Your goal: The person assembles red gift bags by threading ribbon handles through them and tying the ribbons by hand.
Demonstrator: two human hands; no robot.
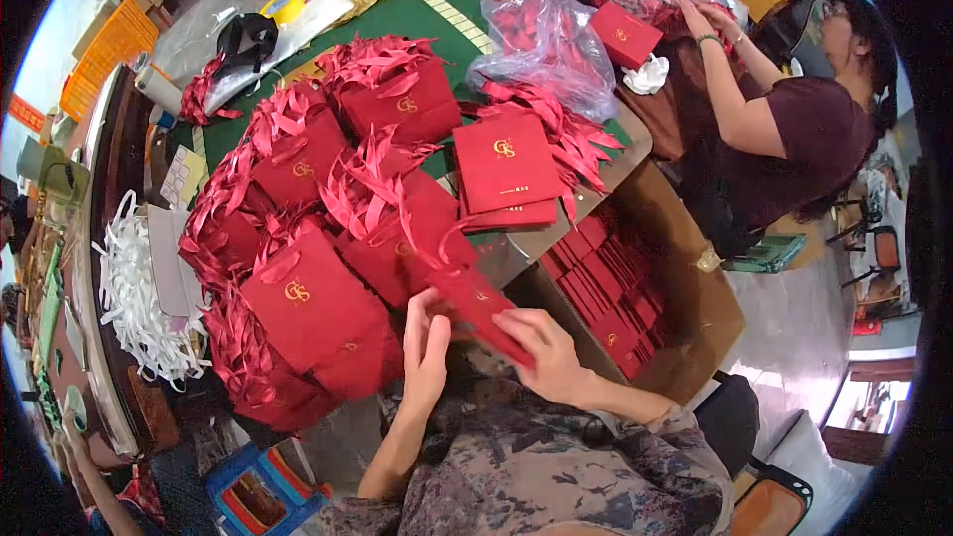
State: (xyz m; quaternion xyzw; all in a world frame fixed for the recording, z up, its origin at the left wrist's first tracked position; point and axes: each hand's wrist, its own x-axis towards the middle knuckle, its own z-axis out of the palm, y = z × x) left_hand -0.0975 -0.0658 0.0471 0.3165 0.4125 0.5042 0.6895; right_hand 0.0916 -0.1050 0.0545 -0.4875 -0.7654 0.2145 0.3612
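Observation:
A small red paper bag [475, 296] with a gold emblem and red ribbon is tilted in front of me, slightly blurred. My right hand [546, 352] pinches its lower right edge between thumb and fingers. Close beside the bag's lower left side is my left hand [427, 349], fingers raised and apart; whether they touch it is unclear. Red gift bags [316, 303] with loose ribbon handles are heaped to the left and ahead. Flat red bags without visible ribbons [506, 167] lie stacked to the right of the heap.
A cardboard box [685, 337] holding flat red pieces stands right of the green table [452, 15]. White ribbons [149, 308] hang at the left. Across the table's right side, a co-worker [784, 129] handles a plastic bag. A blue stool [260, 491] is at lower left.

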